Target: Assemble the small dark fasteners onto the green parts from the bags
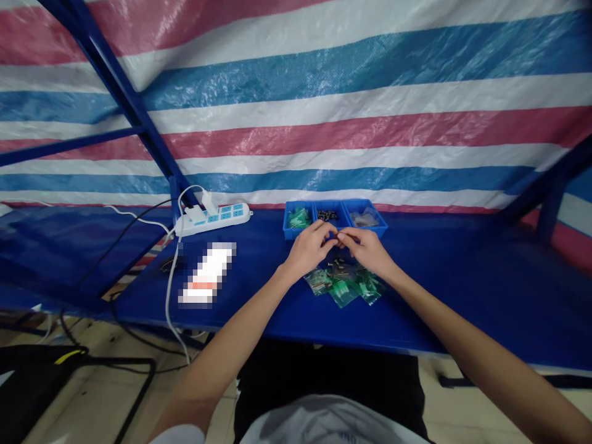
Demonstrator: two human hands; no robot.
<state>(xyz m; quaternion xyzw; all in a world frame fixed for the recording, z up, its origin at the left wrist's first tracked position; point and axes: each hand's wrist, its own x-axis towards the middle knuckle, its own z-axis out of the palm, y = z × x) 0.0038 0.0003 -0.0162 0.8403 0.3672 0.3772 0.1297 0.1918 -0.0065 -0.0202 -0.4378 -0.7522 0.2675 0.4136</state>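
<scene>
My left hand (311, 249) and my right hand (369, 250) meet fingertip to fingertip in front of a blue three-part tray (290, 234). Both are pinched closed, around something too small and hidden to make out. Green packets (298, 217) lie in the tray's left compartment, small dark screw-like pieces (327, 215) in the middle one, and clear plastic bags (365, 218) in the right one. Just below my hands, several small clear-and-green zip bags (343, 292) lie overlapping on the blue table, with a few loose small metal pieces (340, 266) by them.
A white power strip (226, 214) with plugs and cables stands at the back left of the blue table (476, 277). In front of it lies a blurred-out white item (208, 274). A white cable (169, 296) hangs over the front edge. Behind is a striped plastic sheet (346, 132).
</scene>
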